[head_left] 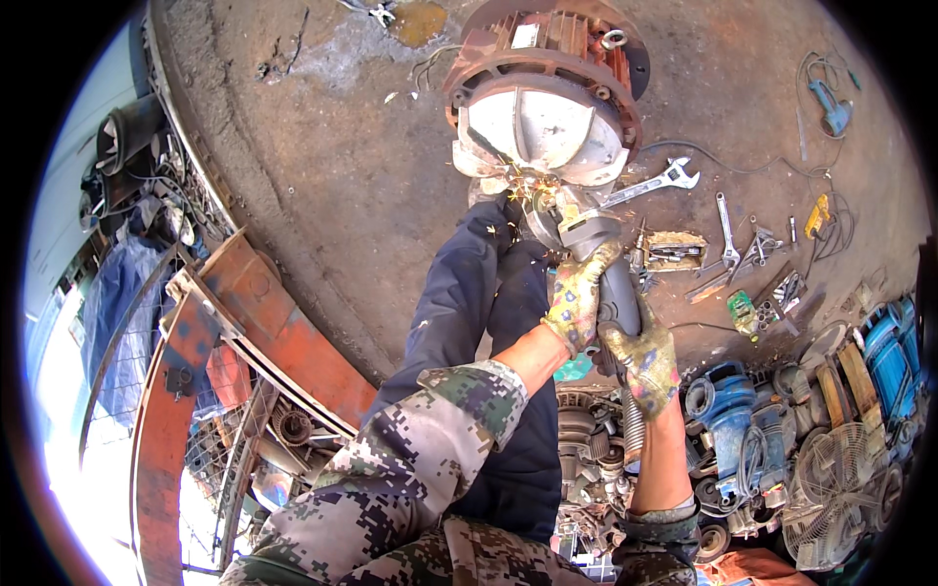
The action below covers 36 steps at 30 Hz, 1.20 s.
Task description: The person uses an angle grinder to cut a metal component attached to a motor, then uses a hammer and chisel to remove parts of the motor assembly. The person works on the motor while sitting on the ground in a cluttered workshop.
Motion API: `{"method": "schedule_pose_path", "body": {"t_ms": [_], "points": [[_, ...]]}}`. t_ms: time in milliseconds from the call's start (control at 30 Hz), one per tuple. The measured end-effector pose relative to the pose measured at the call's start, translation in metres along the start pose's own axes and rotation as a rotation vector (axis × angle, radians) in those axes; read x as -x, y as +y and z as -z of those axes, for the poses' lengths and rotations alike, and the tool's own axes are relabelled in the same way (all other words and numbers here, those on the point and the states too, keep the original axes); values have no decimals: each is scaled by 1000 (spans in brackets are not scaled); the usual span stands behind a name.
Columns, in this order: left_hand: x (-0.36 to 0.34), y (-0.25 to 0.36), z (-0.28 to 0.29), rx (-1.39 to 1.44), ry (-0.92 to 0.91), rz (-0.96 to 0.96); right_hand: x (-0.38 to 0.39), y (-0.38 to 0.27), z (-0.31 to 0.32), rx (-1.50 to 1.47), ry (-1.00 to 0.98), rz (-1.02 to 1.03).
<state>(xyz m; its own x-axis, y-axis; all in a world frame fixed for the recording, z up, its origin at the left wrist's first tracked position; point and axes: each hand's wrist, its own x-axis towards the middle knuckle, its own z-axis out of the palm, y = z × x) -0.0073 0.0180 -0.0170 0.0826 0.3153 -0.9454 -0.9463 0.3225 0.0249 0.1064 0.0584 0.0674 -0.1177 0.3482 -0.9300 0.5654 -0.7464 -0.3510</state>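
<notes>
With both patterned work gloves closed round it, I hold a dark grey angle grinder [618, 290]. My left hand [579, 301] wraps the front of its body, just behind the head. My right hand [643, 361] grips the rear end. The grinder's disc touches or nearly touches the lower end of a big rusty red motor [576, 73], by its white-grey finned impeller [528, 132]. Orange sparks [532, 184] spray there, and the exact contact spot is hidden by glare and the grinder head. My legs in dark trousers stretch toward it.
Right of the impeller lie a large adjustable wrench [650, 184], a smaller wrench [726, 230] and a small open box [676, 251]. A blue power tool [832, 107] trails a cord. Orange steel beams [283, 327] stand left; blue motors [723, 400] and a wire fan guard [835, 483] crowd the right.
</notes>
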Motion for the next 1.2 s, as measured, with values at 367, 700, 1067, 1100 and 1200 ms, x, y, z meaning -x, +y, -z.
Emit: {"method": "schedule_pose_path", "body": {"t_ms": [367, 700, 1067, 1100, 1200], "points": [[3, 4, -3, 11, 13, 33, -1, -5, 2, -8, -11, -103], [5, 6, -4, -8, 48, 44, -3, -1, -3, -10, -23, -47], [5, 9, -1, -64, 19, 34, -4, 15, -6, -64, 3, 8], [4, 8, 0, -50, 11, 44, -3, 14, -6, -59, 8, -2], [14, 10, -8, -103, 46, 35, 8, 2, -6, -22, 24, -9]]}}
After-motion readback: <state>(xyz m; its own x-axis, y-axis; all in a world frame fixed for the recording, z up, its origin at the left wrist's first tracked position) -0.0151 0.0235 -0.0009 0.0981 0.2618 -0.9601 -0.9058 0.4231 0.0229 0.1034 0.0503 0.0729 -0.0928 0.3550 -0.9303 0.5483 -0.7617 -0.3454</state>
